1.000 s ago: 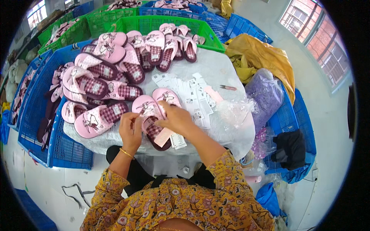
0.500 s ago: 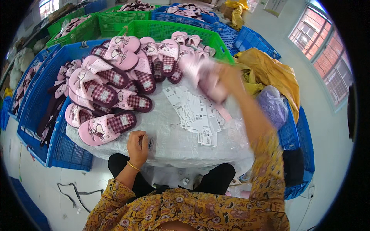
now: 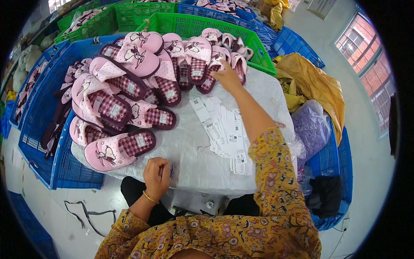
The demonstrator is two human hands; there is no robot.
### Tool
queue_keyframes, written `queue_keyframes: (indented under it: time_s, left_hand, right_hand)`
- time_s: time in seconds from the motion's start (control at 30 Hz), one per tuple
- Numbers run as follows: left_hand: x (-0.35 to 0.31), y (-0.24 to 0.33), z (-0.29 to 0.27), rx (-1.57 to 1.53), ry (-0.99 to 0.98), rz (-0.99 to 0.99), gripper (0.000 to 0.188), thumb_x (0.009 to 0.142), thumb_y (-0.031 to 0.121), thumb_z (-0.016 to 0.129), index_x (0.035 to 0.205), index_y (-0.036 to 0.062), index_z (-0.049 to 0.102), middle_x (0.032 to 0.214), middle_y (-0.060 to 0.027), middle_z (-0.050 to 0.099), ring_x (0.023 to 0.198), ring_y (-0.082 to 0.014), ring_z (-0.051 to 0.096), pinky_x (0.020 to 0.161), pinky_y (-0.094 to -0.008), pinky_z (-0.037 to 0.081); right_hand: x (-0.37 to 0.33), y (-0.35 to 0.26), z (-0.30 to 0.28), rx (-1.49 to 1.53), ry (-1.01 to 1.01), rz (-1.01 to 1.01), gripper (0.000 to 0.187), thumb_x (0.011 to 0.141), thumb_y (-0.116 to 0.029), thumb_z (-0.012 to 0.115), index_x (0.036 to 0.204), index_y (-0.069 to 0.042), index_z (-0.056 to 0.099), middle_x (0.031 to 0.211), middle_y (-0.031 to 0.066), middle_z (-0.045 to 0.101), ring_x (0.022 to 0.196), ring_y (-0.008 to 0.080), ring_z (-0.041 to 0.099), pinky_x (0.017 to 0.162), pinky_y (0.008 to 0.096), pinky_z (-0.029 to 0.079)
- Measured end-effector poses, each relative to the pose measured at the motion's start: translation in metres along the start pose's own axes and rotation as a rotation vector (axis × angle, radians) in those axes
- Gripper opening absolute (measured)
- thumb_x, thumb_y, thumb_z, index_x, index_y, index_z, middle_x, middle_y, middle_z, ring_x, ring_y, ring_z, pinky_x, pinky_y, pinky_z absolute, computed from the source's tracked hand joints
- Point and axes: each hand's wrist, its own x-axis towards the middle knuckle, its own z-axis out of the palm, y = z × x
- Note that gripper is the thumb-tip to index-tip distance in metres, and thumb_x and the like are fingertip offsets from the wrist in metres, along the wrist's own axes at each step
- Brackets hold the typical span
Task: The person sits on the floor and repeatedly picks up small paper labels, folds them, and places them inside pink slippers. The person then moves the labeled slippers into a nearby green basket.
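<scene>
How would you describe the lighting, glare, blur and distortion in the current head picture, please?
Head view: black fisheye rim, the window leaning near it; bright, even light; soft sheen on the plastic-covered table; right hand without obvious motion blur.

I've got a pale wall (image 3: 360, 134) at right, barred window (image 3: 366, 56) upper right showing red brick (image 3: 379, 80) in daylight, plastic-covered bench (image 3: 189, 151) centre, pale floor (image 3: 47, 207) lower left.
</scene>
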Motion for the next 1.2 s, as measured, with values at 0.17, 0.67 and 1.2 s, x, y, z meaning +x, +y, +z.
queue_keyframes:
  time_s: [0.17,0.67,1.2]
  left_hand:
    - [-0.004,-0.007,-0.002,0.003,-0.029,-0.013,0.014,0.08,-0.003,0.067,0.092,0.0024,0.061,0.089,-0.0131,0.063,0.072,-0.0267,0.061,0.062,-0.033,0.049]
    - [-0.003,-0.012,-0.011,-0.112,-0.085,0.02,0.016,0.08,0.0,0.069,0.094,0.0041,0.063,0.089,-0.0123,0.065,0.076,-0.0288,0.064,0.063,-0.0352,0.051]
    - [0.268,-0.026,-0.148,0.922,-0.31,0.123,0.054,0.072,0.03,0.079,0.12,0.0127,0.062,0.118,-0.01,0.058,0.113,-0.0332,0.053,0.095,-0.0473,0.043]
  right_hand:
    - [0.002,-0.03,0.037,-0.128,0.227,0.174,0.074,0.079,-0.045,0.074,0.136,-0.008,0.046,0.109,0.0194,0.067,0.102,0.038,0.064,0.085,0.0468,0.051]
    - [0.036,-0.192,0.082,0.279,0.217,-0.683,0.028,0.076,-0.014,0.073,0.104,-0.01,0.068,0.099,0.0092,0.068,0.094,0.0273,0.063,0.086,0.0379,0.049]
    - [-0.068,-0.134,0.018,0.332,0.079,-0.314,0.025,0.088,-0.011,0.069,0.111,-0.003,0.066,0.103,0.0063,0.065,0.085,0.0137,0.061,0.078,0.0276,0.05]
